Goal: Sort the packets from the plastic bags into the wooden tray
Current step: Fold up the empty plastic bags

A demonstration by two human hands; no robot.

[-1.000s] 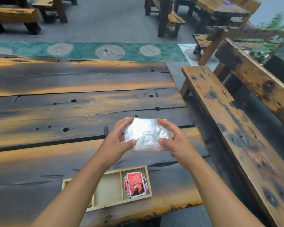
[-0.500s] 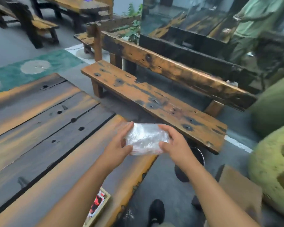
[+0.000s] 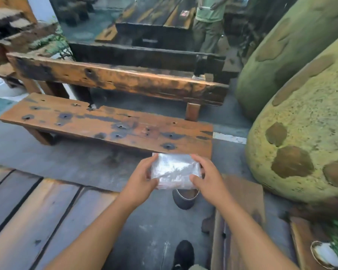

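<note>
A crumpled clear plastic bag (image 3: 175,170) is held flat between both hands, out past the table's right edge and above the grey floor. My left hand (image 3: 140,177) grips its left side with the thumb on top. My right hand (image 3: 207,177) grips its right side the same way. The bag looks empty, though its creases hide the inside. The wooden tray and its red packets are out of view.
The plank table (image 3: 33,215) fills the lower left. A wooden bench (image 3: 109,123) stands ahead. A dark round bin (image 3: 184,198) sits on the floor under the bag. Large green boulders (image 3: 300,133) rise on the right. A person (image 3: 209,22) stands far back.
My view has swung right, away from the table and tray, toward the bench and floor. Both hands keep holding the plastic bag, which now hangs over the floor near the bin.
</note>
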